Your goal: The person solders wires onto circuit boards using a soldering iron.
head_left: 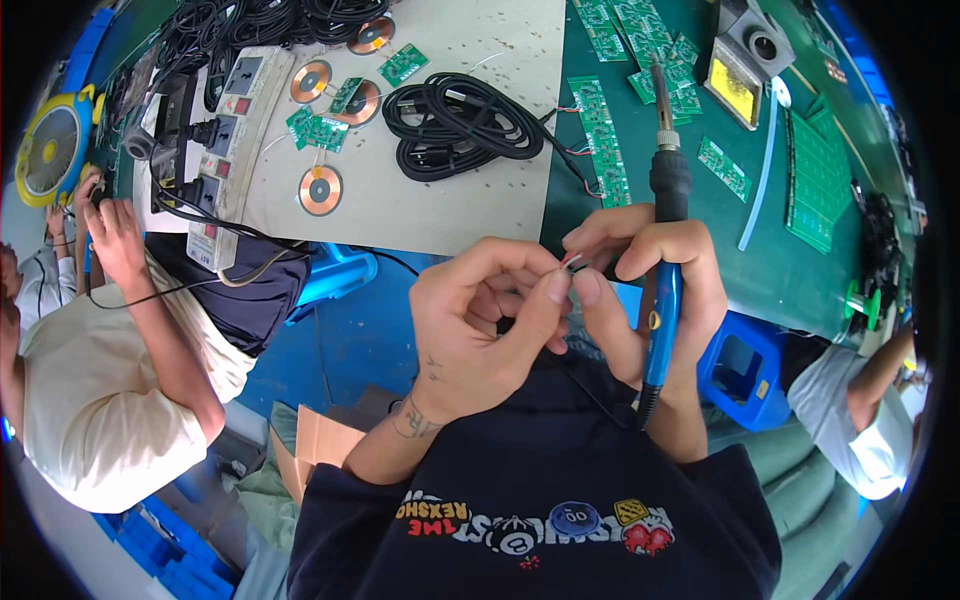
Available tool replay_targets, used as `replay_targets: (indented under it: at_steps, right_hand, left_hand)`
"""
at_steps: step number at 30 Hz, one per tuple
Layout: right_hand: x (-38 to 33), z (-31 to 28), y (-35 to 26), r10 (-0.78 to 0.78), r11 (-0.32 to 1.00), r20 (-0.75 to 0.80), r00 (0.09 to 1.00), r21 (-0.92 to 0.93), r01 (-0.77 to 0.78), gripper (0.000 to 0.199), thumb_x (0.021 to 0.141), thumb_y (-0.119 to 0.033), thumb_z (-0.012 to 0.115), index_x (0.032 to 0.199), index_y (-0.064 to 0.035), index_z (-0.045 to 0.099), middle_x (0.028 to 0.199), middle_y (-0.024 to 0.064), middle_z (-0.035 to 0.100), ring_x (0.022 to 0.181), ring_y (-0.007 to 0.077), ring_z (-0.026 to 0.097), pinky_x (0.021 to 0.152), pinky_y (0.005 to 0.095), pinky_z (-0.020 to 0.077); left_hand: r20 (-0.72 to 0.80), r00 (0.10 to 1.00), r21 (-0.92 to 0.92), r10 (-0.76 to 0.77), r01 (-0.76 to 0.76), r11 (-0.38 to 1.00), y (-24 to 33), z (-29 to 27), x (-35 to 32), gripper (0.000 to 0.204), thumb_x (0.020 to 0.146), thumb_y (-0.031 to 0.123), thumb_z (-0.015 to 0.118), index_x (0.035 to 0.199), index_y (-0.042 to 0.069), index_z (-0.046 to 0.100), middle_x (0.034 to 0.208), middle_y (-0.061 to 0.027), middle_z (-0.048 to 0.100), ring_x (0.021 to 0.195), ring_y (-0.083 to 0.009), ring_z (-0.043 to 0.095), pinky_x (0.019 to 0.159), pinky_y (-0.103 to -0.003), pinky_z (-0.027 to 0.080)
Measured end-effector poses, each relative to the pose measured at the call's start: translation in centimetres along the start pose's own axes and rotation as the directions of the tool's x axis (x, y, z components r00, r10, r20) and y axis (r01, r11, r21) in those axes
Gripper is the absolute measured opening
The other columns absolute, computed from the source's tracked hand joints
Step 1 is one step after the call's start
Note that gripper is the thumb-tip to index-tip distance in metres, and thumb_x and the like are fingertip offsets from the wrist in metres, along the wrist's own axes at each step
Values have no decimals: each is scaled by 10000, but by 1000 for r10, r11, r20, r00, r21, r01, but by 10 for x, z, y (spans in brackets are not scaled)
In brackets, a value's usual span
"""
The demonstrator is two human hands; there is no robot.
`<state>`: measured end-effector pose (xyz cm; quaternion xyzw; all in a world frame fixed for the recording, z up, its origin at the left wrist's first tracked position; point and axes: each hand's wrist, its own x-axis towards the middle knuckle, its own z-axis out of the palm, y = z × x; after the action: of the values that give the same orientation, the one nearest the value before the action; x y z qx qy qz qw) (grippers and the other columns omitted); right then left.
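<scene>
In front of my chest, my left hand (480,325) pinches the end of a black cable between thumb and forefinger. Thin red and pale wires (573,262) stick out of that end, where the fingertips of both hands meet. My right hand (692,262) holds a soldering iron (664,310) by its blue handle, black grip and metal tip pointing away from me over the table. Its thumb and forefinger are close against the wires; whether they touch them I cannot tell. Beyond my hands lies a green circuit-board strip (603,145) with wires joined along its left edge.
A coiled black cable (460,125), copper coils (320,190) and small green boards (404,64) lie on the pale sheet. A power strip (238,120) stands left. At right are a soldering stand (738,80) with yellow sponge and green panels (815,185). People work on both sides.
</scene>
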<state>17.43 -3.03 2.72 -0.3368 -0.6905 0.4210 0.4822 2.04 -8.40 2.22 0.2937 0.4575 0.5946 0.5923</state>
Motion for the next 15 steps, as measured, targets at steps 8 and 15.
replay_targets:
  at_steps: [8, 15]
  right_hand:
    - [-1, -1, 2, 81, 991, -30, 996, 112, -77, 313, 828, 132, 740, 960, -63, 534, 921, 158, 743, 709, 194, 668, 642, 282, 541]
    - [4, 0, 0, 79, 990, -40, 996, 119, -74, 292, 825, 130, 755, 947, -48, 558, 919, 144, 759, 681, 180, 666, 618, 275, 541]
  left_hand:
    - [31, 999, 66, 27, -29, 997, -8, 1, -2, 81, 951, -70, 690, 1026, -63, 659, 790, -80, 697, 590, -108, 655, 549, -184, 556]
    - [31, 998, 84, 60, -62, 994, -6, 2, 0, 72, 954, -63, 688, 1020, -54, 661, 786, -73, 694, 597, -107, 656, 551, -185, 554]
